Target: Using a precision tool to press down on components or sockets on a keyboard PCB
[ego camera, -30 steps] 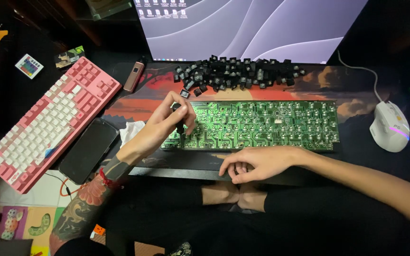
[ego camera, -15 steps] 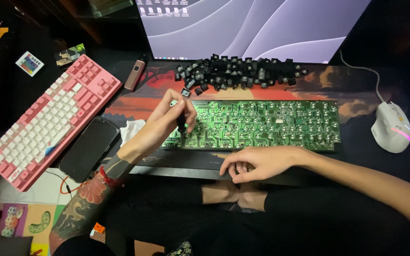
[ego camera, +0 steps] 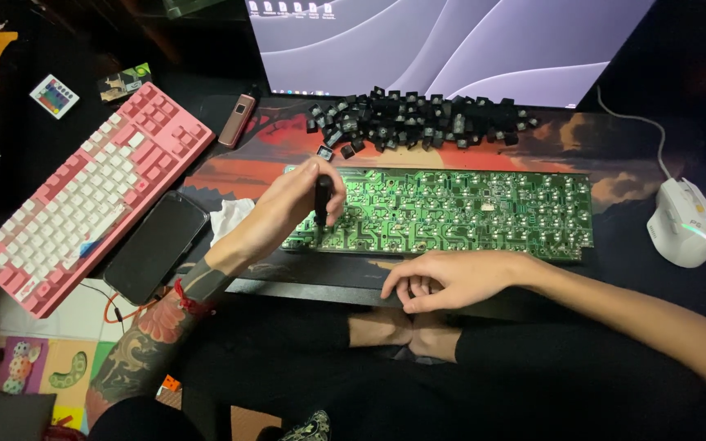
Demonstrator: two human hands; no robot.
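Left hand (ego camera: pixel 288 208) grips a slim black screwdriver (ego camera: pixel 321 202) upright on the green keyboard circuit board (ego camera: pixel 459 212), left end. Right hand (ego camera: pixel 451 279) rests loosely curled, empty, just near of it.

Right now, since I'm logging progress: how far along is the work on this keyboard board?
Done: the black keycaps are off and piled by the monitor, and the green circuit board lies bare on the desk mat. In hand: the left hand holds a dark tool tip-down at the board's left end, while the right hand rests at the front edge. Left: the rest of the board; nothing is refitted.
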